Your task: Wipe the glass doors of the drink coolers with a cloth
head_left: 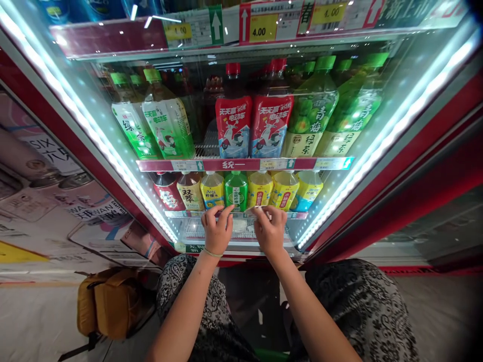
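My left hand (216,232) reaches to the front edge of the lower shelf, its fingers apart and bent a little, with nothing seen in them. Its fingertips are near the shelf's price strip (184,214), below a yellow-labelled bottle (212,190) and a green bottle (236,191). On the other side, my right hand (270,229) is closed in a pinch on a small white slip (257,207), partly hidden by the fingers. Behind that hand stand yellow bottles with red labels (261,191). Whether the slip touches the strip I cannot tell.
Lit strips (377,156) run down both sides of the drinks cooler. A middle shelf rail (245,164) carries green and red bottles (233,120). Below the hands is a wire rack (194,229). A brown backpack (113,304) lies on the floor at left.
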`<state>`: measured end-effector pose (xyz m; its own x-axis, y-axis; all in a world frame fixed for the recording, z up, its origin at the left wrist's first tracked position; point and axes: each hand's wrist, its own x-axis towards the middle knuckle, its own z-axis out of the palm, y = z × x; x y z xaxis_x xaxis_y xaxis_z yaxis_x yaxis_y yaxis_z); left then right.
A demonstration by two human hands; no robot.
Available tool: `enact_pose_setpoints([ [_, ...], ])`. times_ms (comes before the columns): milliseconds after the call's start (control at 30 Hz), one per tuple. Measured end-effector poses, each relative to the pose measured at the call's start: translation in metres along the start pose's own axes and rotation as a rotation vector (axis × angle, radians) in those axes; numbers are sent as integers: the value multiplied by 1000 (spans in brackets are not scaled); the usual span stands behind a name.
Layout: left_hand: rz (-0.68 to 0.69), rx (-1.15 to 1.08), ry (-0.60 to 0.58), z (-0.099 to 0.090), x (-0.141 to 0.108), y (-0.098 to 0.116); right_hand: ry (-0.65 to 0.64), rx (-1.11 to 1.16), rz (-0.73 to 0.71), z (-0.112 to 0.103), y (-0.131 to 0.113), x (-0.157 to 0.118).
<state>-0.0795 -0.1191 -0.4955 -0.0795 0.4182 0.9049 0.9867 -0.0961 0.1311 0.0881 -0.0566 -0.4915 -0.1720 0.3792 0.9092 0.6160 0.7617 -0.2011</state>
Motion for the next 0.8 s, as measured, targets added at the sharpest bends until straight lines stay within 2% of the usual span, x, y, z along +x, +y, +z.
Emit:
enact_pose_setpoints([
  [67,-10,-3,1,0,0,0,55,2,81,0,-1,1],
  [100,-15,-4,1,0,-1,0,48,7,66,0,-2,2],
  [200,-15,0,-2,-1,-1,0,-61,9,-95,0,-4,4],
  [233,-13,3,-4,-1,-1,-1,-71,0,-106,0,-4,5],
  [367,-6,-5,4,-1,-1,-1,77,-52,57,0,-5,7],
  [400,-7,-11,10,-1,0,-1,71,-54,43,0,-6,7],
  [500,-18,-14,14,-2,-1,-2,-63,-24,-120,-1,-6,8],
  [533,-22,-11,11,-2,-1,-2,-71,-15,-127,-1,-6,8],
  [667,-35,-6,25,-3,-1,-4,110,-16,67,-1,-8,10],
  [733,-40,-3,35,-3,-1,-5,58,-12,-6,0,-10,11],
  [800,-44,2,30,-3,-2,-6,-75,0,-134,0,-12,12],
])
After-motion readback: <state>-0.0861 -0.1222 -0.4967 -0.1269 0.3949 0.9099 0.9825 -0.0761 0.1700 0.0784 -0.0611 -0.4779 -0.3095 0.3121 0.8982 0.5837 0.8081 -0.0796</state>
